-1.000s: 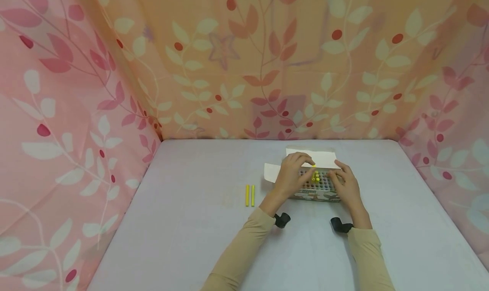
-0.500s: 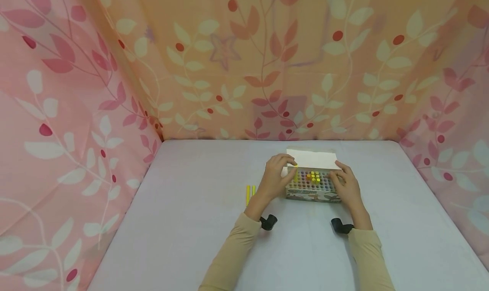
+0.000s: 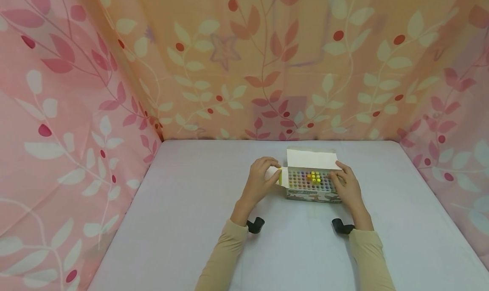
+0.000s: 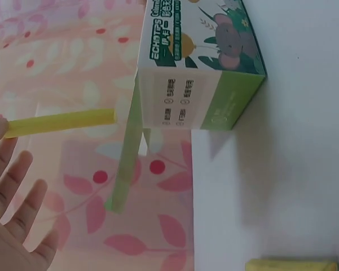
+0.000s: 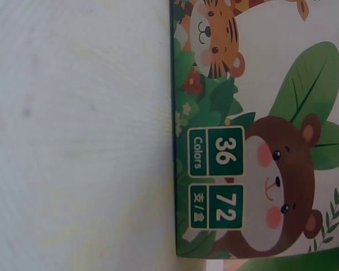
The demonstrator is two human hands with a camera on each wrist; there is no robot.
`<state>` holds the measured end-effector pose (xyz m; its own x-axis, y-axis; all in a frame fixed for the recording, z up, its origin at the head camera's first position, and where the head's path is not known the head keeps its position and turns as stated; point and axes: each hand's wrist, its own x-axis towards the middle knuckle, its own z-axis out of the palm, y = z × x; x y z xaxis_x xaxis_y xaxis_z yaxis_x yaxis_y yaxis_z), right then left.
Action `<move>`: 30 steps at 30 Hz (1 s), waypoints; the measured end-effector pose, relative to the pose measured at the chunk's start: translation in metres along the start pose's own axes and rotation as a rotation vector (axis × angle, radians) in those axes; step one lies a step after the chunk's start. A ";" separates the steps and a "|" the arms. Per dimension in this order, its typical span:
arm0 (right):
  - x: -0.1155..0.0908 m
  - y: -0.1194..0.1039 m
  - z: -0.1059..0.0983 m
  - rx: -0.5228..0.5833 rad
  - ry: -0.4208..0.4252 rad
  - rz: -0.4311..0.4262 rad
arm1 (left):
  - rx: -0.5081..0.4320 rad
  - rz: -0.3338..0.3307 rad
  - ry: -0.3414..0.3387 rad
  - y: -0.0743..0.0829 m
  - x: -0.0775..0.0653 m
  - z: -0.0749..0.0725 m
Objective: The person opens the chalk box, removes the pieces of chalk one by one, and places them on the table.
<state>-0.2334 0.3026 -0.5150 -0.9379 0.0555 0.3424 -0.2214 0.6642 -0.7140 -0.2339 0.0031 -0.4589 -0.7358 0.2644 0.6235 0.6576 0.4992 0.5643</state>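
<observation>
My left hand [image 3: 257, 182] pinches a yellow chalk stick [image 4: 62, 122] by one end, over the open side flap of the chalk box [image 3: 314, 196]. In the left wrist view the other fingers are spread beside it. The box stands open, filled with rows of chalk in many colours; several yellow ends rise above the rest near the middle. My right hand [image 3: 347, 189] holds the box's right end, its fingers curled at the rim; the right wrist view shows only the box's printed front [image 5: 271, 141], not the hand.
The white lid [image 3: 311, 159] is folded back behind the box. A yellow chalk stick [image 4: 293, 265] lies on the white table [image 3: 183, 223], at the lower edge of the left wrist view. Floral curtains [image 3: 214, 70] enclose the back and sides.
My left hand has carried the yellow chalk stick leftward, from above the box's middle to its left flap. The left arm now covers the sticks on the table. My right hand stays put.
</observation>
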 end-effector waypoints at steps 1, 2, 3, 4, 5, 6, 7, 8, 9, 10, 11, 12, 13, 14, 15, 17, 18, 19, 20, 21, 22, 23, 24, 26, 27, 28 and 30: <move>0.000 0.000 0.000 0.001 0.000 0.000 | -0.005 -0.002 0.000 -0.001 -0.001 -0.002; 0.000 0.000 0.000 0.001 0.000 0.000 | -0.008 0.000 -0.001 -0.002 -0.002 -0.003; 0.000 0.000 0.000 0.001 0.001 0.000 | -0.010 0.002 -0.003 -0.003 -0.003 -0.005; 0.000 0.001 0.000 0.000 0.002 0.000 | -0.013 0.007 -0.006 -0.005 -0.004 -0.006; 0.000 0.001 0.001 -0.002 0.003 0.002 | -0.013 0.014 -0.010 -0.006 -0.005 -0.008; 0.000 0.001 0.001 -0.002 0.004 0.003 | -0.012 0.025 -0.013 -0.007 -0.006 -0.009; 0.001 0.000 0.001 -0.004 0.005 0.005 | -0.014 0.036 -0.015 -0.008 -0.007 -0.011; 0.001 0.000 0.001 -0.005 0.005 0.008 | -0.011 0.046 -0.017 -0.010 -0.008 -0.013; 0.001 0.000 0.001 -0.005 0.005 0.011 | -0.009 0.055 -0.021 -0.011 -0.009 -0.016; 0.001 0.000 0.002 -0.006 0.005 0.014 | -0.008 0.062 -0.025 -0.013 -0.010 -0.018; 0.001 -0.001 0.002 -0.005 0.005 0.017 | -0.006 0.067 -0.029 -0.014 -0.011 -0.021; 0.001 -0.001 0.002 -0.005 0.004 0.019 | -0.002 0.072 -0.033 -0.016 -0.012 -0.024; 0.001 -0.001 0.002 -0.005 0.003 0.022 | -0.001 0.072 -0.039 -0.018 -0.013 -0.026; 0.001 -0.002 0.002 -0.003 0.002 0.024 | 0.000 0.066 -0.048 -0.020 -0.014 -0.029; 0.001 -0.002 0.002 -0.002 0.001 0.025 | -0.003 0.058 -0.059 -0.022 -0.015 -0.031; 0.001 -0.002 0.001 -0.001 -0.001 0.026 | -0.020 0.033 -0.085 -0.025 -0.017 -0.037; 0.000 -0.002 0.001 -0.001 -0.002 0.027 | -0.030 0.017 -0.101 -0.026 -0.019 -0.039; 0.000 -0.001 0.001 -0.001 -0.003 0.028 | -0.040 -0.002 -0.116 -0.027 -0.020 -0.042; 0.000 -0.001 0.001 -0.001 -0.004 0.031 | -0.049 -0.023 -0.130 -0.029 -0.022 -0.044; 0.000 -0.001 0.001 -0.001 -0.006 0.033 | -0.054 -0.041 -0.139 -0.030 -0.023 -0.046; 0.000 -0.001 0.001 -0.002 -0.006 0.036 | -0.059 -0.054 -0.145 -0.031 -0.024 -0.048; 0.000 0.000 0.000 -0.003 -0.008 0.039 | -0.059 -0.067 -0.148 -0.033 -0.026 -0.049; 0.000 0.000 0.000 -0.004 -0.009 0.042 | -0.057 -0.078 -0.150 -0.035 -0.027 -0.050; 0.001 0.000 0.000 -0.004 -0.012 0.044 | -0.060 -0.098 -0.153 -0.038 -0.029 -0.053; 0.001 0.000 0.000 -0.004 -0.012 0.044 | -0.062 -0.105 -0.156 -0.040 -0.031 -0.054; 0.001 0.000 0.000 -0.002 -0.011 0.044 | -0.065 -0.116 -0.162 -0.042 -0.032 -0.055; 0.000 -0.001 0.000 0.001 -0.012 0.048 | -0.066 -0.145 -0.184 -0.044 -0.034 -0.058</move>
<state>-0.2335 0.3020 -0.5144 -0.9506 0.0786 0.3003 -0.1760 0.6603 -0.7300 -0.2289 -0.0755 -0.4739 -0.8363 0.3430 0.4277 0.5478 0.4894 0.6786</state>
